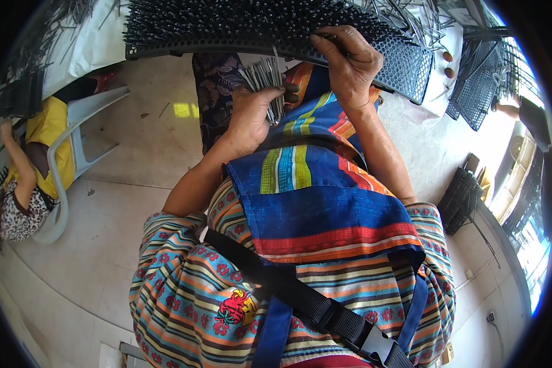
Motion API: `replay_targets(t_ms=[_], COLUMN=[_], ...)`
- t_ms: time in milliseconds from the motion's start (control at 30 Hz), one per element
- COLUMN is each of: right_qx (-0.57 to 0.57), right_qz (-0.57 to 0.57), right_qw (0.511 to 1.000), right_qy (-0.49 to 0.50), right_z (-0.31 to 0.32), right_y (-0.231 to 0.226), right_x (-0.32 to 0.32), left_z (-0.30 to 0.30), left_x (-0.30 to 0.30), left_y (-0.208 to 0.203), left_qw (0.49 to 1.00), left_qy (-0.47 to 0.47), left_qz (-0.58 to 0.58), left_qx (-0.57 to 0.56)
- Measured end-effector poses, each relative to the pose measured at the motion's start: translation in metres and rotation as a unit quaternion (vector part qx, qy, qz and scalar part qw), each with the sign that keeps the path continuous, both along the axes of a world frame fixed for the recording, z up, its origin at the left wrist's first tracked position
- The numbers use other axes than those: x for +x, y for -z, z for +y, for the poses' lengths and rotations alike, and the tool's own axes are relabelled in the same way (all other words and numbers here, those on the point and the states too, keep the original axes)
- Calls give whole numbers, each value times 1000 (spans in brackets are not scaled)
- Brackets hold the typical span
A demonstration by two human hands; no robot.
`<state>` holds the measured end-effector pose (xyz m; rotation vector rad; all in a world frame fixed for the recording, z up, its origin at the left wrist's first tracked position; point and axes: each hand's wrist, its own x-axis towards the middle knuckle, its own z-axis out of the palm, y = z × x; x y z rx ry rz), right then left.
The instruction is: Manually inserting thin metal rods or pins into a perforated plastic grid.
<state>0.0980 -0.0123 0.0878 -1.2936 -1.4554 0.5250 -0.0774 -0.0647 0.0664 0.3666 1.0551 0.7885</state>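
In front of me a black perforated tray is packed with upright thin black rods. My left hand is closed around a bundle of thin silvery-grey sticks, held above my lap just below the tray's near edge. One stick rises higher than the others in the bundle. My right hand is over the tray's near edge, right of the bundle, with thumb and index finger pinched at the front row of rods. Whatever lies between those fingertips is too small to make out.
Loose dark rods lie behind the tray's right end, near two small brown round objects. Another perforated tray stands farther right. At left a person in yellow and spotted clothing sits on a grey plastic chair.
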Motion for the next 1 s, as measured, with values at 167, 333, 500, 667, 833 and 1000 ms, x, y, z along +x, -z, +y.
replay_targets(t_ms=[167,333,500,667,833,1000], right_qx=[9,9,7,-36,-26,-44], right_qz=[-97,-104,-215,-199,-295,-318], right_qw=[995,995,977,979,955,947], right_qy=[-11,-4,-4,7,-37,-6], right_z=[3,2,6,3,7,3], right_y=[7,6,-10,-19,-19,-10], right_x=[-4,-6,-11,-11,-14,-12], left_z=[1,4,5,6,4,4], left_x=[3,5,1,1,2,4], left_y=[6,1,-3,-12,-5,-7], left_qw=[999,998,996,1000,1000,1000], left_qy=[-39,-64,-58,-18,5,-5], left_qz=[-6,-15,-40,-12,-8,-6], left_qx=[-15,-24,-47,-18,-24,-20])
